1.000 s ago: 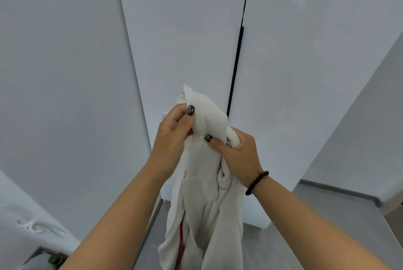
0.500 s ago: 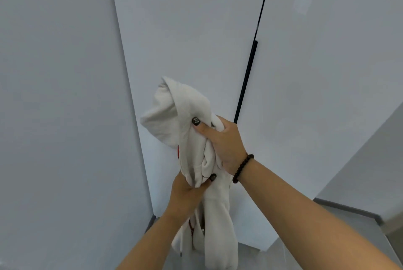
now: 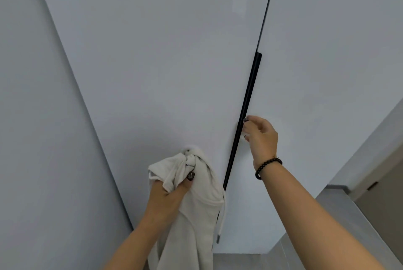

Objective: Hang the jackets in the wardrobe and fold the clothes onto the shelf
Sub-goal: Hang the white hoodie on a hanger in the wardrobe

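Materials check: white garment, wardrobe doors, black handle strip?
White garment: soft knit, likely cotton fleece; it bunches in the left hand and has a drawcord.
Wardrobe doors: glossy white panel, lacquer or laminate; it mirrors a light near the top.
Black handle strip: matte, straight, probably metal, possibly plastic.

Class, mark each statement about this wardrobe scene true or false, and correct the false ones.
1. The left hand grips a white garment. True.
2. The right hand also holds the garment. False: it reaches toward the black handle strip, holding nothing.
3. The wardrobe doors are shut. True.
4. The garment hangs on a hanger. False: it hangs from the left hand.
5. A dark beaded bracelet sits on the right wrist. True.
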Tool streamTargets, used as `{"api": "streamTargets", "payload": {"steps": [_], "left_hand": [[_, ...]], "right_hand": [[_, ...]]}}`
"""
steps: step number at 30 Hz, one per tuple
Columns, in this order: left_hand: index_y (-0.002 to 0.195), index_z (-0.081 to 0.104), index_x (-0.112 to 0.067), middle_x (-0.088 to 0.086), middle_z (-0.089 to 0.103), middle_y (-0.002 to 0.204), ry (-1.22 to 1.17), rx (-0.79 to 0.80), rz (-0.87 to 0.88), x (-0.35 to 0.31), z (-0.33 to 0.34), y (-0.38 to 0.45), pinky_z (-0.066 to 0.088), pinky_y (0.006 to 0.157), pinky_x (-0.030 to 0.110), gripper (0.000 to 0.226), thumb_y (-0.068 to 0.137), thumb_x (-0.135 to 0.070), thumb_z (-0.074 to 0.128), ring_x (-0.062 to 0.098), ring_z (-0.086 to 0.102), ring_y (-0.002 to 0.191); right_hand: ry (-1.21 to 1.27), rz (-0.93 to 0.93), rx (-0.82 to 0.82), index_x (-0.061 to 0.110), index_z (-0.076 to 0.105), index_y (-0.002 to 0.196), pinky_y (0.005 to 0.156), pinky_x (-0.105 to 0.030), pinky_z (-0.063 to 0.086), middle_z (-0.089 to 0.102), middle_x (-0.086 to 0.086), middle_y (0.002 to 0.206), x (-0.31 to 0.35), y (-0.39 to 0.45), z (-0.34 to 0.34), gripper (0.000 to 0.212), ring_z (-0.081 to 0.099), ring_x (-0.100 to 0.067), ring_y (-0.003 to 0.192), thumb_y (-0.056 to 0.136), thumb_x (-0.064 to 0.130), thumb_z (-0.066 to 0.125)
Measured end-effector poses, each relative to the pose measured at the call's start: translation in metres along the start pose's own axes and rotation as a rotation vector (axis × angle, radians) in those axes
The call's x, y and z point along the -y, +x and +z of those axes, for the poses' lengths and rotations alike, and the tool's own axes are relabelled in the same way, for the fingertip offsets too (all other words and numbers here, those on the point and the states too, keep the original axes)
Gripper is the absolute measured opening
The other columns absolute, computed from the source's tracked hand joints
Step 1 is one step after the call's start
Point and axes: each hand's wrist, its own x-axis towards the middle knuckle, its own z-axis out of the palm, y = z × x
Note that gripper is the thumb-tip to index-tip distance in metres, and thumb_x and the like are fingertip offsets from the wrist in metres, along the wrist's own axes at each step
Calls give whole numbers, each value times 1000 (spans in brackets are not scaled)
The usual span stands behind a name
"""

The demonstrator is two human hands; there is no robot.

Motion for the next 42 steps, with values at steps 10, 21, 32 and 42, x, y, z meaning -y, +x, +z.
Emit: {"api": "streamTargets", "payload": {"steps": [10,21,32,42], "left_hand": [[112,59,-31,-19,66,105,-18,106,-2,-1,-11,18,44,70,0,40,78,-17,72,-16,60,91],[126,55,-22,-14,63,118,-66,23,-15,3,13,-14,46,79,6,47,82,-13,70,-9,58,102],[124,57,-23,-11,64,117,-67,-118,-25,-6,85,-96,44,97,30,43,83,-20,70,7,58,110],[120,63,-19,-5,69,109,-28,-119,-60,-1,153,-151,49,88,30,35,86,-22,69,13,64,104]], "right_hand": [[-161,-46,-133,15,59,106,83,-21,48,62,3,100,-22,-1,24,26,59,-9,91,82,10,68],[-255,-78,-68,15,56,102,77,-15,44,59,-1,101,-18,-35,-11,20,56,-9,87,85,5,61],[-271,-145,147,17,57,91,66,-3,44,60,4,92,-6,-89,-99,17,55,-4,80,85,3,62],[-292,-194,237,14,59,84,67,-9,46,62,3,84,4,-126,-189,11,55,-1,73,83,12,70]]}}
